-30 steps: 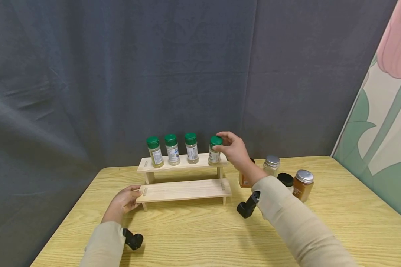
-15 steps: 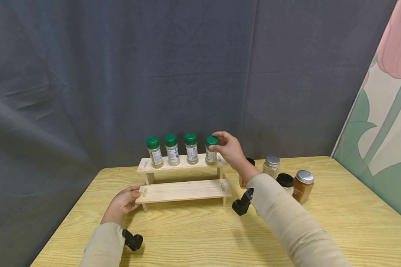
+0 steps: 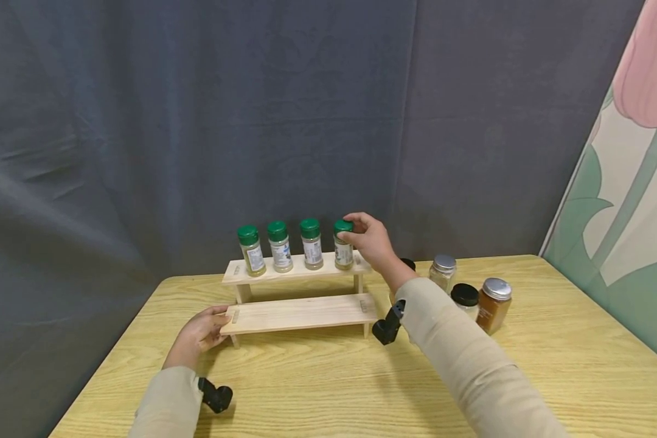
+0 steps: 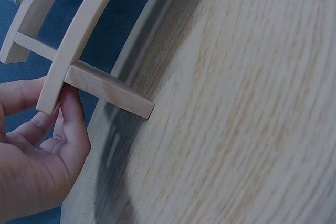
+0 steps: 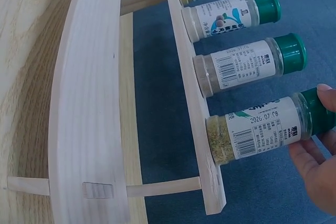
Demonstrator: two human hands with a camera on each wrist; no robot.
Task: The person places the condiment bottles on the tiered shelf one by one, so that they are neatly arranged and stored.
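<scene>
A two-tier wooden spice rack (image 3: 301, 313) stands on the table, its lower step bare. My left hand (image 3: 199, 331) pinches the left end of that lower board; in the left wrist view, fingers (image 4: 73, 129) curl under it beside the leg. On the upper step, several green-capped spice jars (image 3: 313, 252) stand upright in a row. With thumb and fingers my right hand (image 3: 372, 243) grips the cap of the rightmost spice jar (image 3: 343, 255). Its base meets the upper board in the right wrist view, where greenish flakes and a printed label (image 5: 265, 128) show.
Right of the rack stand a silver-lidded jar (image 3: 442, 274), a black-lidded jar (image 3: 465, 298) and a silver-lidded jar with orange-brown contents (image 3: 494, 307). Another dark-lidded jar is mostly hidden behind the right forearm. A dark curtain (image 3: 306, 121) hangs behind the table (image 3: 306, 389).
My right hand has shifted the rightmost spice jar a little to the left along the upper step, closer to its neighbour. The left hand keeps its hold on the lower board.
</scene>
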